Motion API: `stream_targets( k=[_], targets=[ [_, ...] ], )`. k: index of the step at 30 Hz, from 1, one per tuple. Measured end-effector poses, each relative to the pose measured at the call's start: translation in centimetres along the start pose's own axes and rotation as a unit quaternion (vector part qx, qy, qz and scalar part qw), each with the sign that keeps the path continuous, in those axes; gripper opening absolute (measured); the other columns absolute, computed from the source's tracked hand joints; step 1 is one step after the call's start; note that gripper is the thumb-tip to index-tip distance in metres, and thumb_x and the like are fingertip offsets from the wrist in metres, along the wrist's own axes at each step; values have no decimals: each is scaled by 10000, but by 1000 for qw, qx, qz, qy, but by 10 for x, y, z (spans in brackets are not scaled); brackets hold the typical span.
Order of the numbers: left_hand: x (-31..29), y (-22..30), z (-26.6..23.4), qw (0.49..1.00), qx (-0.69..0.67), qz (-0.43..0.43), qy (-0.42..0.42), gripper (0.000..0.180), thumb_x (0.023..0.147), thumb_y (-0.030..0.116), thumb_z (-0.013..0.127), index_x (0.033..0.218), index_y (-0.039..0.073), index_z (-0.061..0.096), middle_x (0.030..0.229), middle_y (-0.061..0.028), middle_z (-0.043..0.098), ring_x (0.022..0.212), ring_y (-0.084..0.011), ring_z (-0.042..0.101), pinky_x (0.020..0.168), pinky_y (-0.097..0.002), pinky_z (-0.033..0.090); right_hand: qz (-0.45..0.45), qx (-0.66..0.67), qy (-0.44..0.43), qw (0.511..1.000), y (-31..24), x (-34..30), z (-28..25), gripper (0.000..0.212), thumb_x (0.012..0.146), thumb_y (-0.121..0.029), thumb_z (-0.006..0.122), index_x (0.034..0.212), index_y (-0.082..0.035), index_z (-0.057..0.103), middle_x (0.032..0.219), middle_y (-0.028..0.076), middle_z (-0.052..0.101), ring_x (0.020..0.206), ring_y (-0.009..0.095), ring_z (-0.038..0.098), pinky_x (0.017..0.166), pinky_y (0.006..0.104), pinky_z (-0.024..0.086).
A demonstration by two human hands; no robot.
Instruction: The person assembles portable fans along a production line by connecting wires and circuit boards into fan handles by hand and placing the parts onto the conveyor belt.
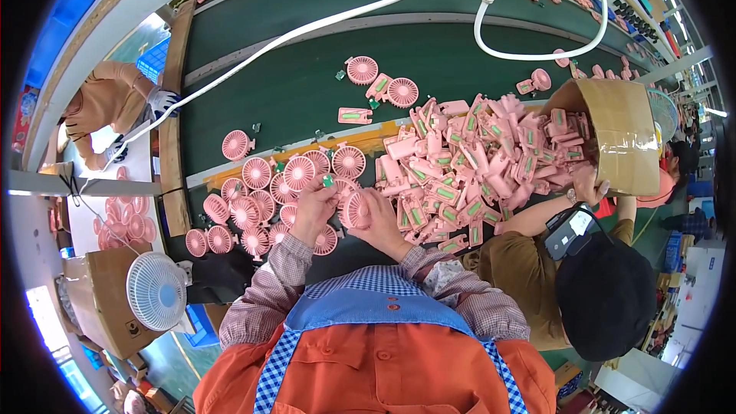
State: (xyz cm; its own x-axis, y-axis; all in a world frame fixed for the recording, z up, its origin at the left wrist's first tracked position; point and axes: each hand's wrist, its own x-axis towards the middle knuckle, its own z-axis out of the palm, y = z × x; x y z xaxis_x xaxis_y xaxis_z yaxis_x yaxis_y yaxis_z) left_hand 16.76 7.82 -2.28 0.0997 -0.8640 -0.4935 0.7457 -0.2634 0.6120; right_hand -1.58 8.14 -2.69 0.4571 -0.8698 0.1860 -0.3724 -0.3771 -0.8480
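Note:
Between the fingertips of my left hand is a small green circuit board, held up in a pinch. My right hand is closed around a round pink fan head, its ribbed cage turned partly to the side. The two hands are close together over the near edge of the green belt. Several pink fan heads with grilles lie in a group by my left hand. To the right of my right hand spreads a large heap of pink handle shells, many showing green strips.
At the right a co-worker's hand touches a cardboard box lying tipped, its opening toward the heap. Another person's gloved hand is at far left. White cables hang over the green belt. A white fan stands lower left.

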Motion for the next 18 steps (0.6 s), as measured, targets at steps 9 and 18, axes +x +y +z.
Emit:
stream_targets(
  k=[9,18],
  targets=[
    [-8,-1,8,988,147,14,55,199,792,-83,577,973,-4,555,860,-58,627,649,-100,563,593,-207,469,24,-75,100,992,88,62,-19,300,761,-98,606,1039,-3,546,1053,181,542,1021,356,494,901,410,404],
    [0,-10,2,979,202,17,18,219,776,-46,598,993,-15,594,774,-2,595,633,-63,520,564,-192,413,-36,-182,20,982,136,165,-4,454,697,-8,576,1143,-34,499,1181,156,492,1085,343,472,908,410,416]
  ],
)
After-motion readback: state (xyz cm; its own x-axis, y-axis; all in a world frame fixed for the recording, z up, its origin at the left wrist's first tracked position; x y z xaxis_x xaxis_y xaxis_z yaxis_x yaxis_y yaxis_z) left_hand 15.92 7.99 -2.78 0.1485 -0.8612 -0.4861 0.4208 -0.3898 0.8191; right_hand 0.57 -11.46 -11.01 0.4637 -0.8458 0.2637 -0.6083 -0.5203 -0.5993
